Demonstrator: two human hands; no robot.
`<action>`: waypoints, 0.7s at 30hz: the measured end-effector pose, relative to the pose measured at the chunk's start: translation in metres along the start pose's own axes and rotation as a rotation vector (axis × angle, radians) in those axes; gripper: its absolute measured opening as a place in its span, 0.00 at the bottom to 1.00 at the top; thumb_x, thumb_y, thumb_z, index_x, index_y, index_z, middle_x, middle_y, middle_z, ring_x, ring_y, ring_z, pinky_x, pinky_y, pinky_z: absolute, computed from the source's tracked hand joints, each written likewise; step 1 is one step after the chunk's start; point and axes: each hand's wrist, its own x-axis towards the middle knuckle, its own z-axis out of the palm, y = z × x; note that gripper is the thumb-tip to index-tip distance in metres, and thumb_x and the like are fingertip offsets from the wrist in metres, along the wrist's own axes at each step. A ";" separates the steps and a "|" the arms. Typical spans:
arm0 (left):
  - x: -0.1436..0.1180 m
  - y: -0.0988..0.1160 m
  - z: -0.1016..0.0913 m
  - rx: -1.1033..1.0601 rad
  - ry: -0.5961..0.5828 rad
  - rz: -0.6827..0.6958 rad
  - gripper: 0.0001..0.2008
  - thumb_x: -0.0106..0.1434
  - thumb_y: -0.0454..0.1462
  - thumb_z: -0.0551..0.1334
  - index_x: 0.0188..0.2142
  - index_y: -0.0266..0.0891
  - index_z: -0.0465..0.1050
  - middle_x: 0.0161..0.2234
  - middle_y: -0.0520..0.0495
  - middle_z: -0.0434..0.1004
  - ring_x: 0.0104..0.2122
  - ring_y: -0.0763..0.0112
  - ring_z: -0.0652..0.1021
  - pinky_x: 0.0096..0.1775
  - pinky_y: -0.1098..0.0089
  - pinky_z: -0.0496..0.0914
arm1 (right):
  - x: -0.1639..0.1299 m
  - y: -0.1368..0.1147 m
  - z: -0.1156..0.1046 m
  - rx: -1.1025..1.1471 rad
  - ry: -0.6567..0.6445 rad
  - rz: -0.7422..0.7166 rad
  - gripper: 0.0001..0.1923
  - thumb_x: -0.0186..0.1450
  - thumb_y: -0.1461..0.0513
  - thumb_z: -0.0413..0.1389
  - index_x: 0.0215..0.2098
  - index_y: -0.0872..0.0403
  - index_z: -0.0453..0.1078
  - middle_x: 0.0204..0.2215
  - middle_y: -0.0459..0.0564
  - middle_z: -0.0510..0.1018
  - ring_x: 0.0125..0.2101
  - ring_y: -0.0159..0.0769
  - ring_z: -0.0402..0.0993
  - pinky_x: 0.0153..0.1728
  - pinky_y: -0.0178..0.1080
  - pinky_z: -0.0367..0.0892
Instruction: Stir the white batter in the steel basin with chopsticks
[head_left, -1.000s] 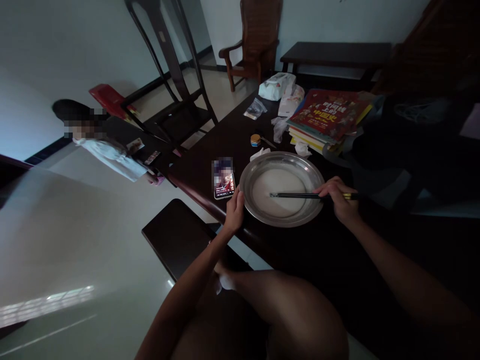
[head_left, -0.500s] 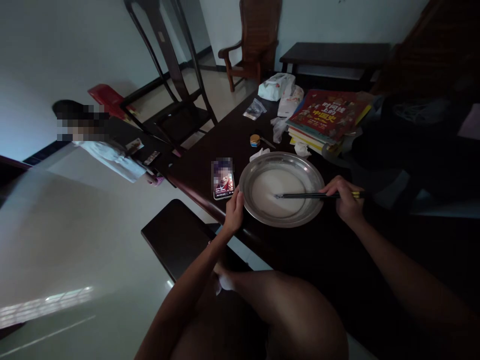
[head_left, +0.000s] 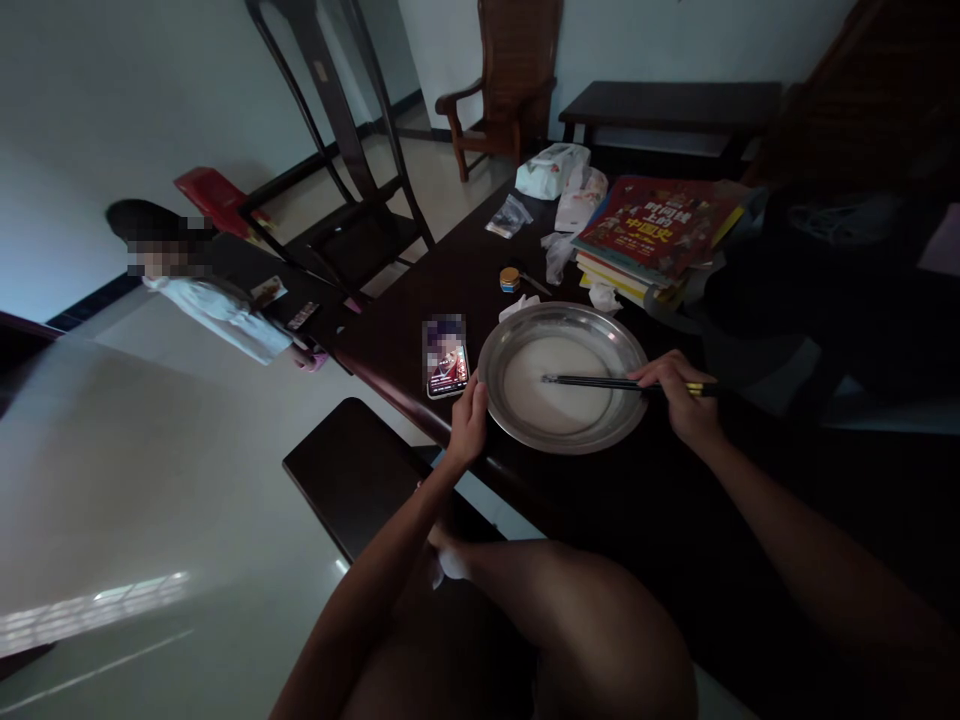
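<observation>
Head view shows us seated at a dark surface, working a pale liquid in a metal pan. Our right hand is clenched around a pair of chopsticks, gripping them near the yellow end at the pan's 3 o'clock rim; the tips reach across to about the middle of the liquid. Our left hand rests against the pan's rim at about 8 o'clock, fingers curled on the edge, steadying it. We cannot tell whether it truly grasps the rim or only presses on it.

The liquid looks smooth and spread evenly over the pan's floor, so we judge the stirring well along, though the chopsticks are in it and nothing has been lifted out.

A phone lies just beside the pan at 9 o'clock. At 12 o'clock sit a small tin and, further off, a stack of books. Another person stands well apart at 10 o'clock.
</observation>
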 end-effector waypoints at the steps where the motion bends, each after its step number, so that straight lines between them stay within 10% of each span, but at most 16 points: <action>1: 0.000 0.000 0.000 -0.002 0.000 0.000 0.35 0.71 0.60 0.48 0.61 0.37 0.71 0.59 0.39 0.77 0.60 0.55 0.75 0.64 0.57 0.67 | 0.000 0.000 0.000 0.009 0.032 -0.004 0.22 0.71 0.49 0.54 0.22 0.46 0.75 0.24 0.46 0.82 0.31 0.41 0.75 0.38 0.48 0.68; 21: 0.000 -0.001 0.000 0.003 0.007 -0.001 0.37 0.70 0.62 0.48 0.60 0.37 0.72 0.58 0.39 0.78 0.60 0.54 0.76 0.63 0.56 0.67 | 0.000 0.001 0.000 0.025 0.065 0.017 0.26 0.71 0.47 0.52 0.19 0.47 0.73 0.23 0.46 0.81 0.29 0.40 0.74 0.38 0.48 0.68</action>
